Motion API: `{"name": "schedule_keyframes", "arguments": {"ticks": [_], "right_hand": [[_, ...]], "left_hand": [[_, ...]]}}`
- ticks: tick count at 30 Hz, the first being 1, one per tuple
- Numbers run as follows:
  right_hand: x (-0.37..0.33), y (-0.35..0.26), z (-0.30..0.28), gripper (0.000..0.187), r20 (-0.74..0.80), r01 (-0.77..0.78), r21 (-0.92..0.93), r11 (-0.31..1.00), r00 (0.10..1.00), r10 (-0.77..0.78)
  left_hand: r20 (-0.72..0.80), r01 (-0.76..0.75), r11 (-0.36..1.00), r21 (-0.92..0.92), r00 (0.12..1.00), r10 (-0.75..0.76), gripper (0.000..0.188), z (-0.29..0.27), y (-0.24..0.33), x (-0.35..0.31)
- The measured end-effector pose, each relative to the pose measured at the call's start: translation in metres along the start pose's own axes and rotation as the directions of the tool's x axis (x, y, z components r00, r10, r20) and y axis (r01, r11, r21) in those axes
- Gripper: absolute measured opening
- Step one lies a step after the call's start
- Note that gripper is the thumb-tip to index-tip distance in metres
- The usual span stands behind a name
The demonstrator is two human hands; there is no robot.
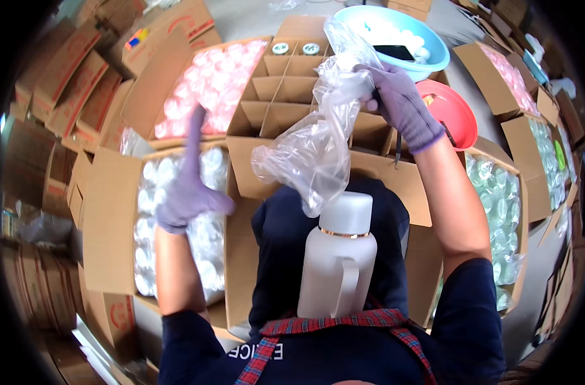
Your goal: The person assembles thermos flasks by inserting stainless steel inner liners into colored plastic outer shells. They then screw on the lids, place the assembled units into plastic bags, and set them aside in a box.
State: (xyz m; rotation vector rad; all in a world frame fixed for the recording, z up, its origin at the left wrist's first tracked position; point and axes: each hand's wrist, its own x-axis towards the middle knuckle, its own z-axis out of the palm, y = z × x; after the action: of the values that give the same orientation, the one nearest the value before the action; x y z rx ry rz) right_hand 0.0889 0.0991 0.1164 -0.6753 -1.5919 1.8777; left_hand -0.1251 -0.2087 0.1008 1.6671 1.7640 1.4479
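Observation:
My right hand (401,102), in a purple-grey glove, grips a clear plastic bag (318,144) by its gathered top. The bag hangs crumpled over the near side of a divided cardboard box (260,167). Below its lower end a white bottle (337,269) with a side handle, white cap and copper-coloured ring stands at my lap. My left hand (190,192), gloved the same, is raised with thumb and fingers apart. It holds nothing and is above a carton of clear-wrapped white things (209,260). Two round-topped items (310,49) sit in the far cells of the divided box.
Pink wrapped goods (212,80) fill a carton at the far left. Beyond my right hand are a light blue basin (437,54) with a dark flat object and a red basin (462,119). Green-tinted wrapped goods (498,205) fill a carton at right. Stacked cartons (68,70) line the left.

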Motion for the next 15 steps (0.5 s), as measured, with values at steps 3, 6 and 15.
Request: {"name": "schedule_keyframes", "arguments": {"ticks": [3,6,15], "right_hand": [[0.072,0.051,-0.022,0.024,0.051,-0.188,0.280,0.941,0.982,0.181],[0.047,0.020,-0.016,0.039,0.140,-0.099,0.427,0.899,0.989,0.043],[-0.053,0.135,-0.060,0.042,-0.362,0.253,-0.271,0.929,0.867,-0.342]], "left_hand": [[0.168,0.189,0.980,0.069,0.966,-0.198,0.132,0.076,-0.017,0.018],[-0.200,0.189,0.966,-0.175,0.954,-0.223,0.073,0.133,-0.072,0.058],[-0.350,0.028,0.989,0.142,0.936,0.023,0.030,0.142,-0.020,0.036]]}}
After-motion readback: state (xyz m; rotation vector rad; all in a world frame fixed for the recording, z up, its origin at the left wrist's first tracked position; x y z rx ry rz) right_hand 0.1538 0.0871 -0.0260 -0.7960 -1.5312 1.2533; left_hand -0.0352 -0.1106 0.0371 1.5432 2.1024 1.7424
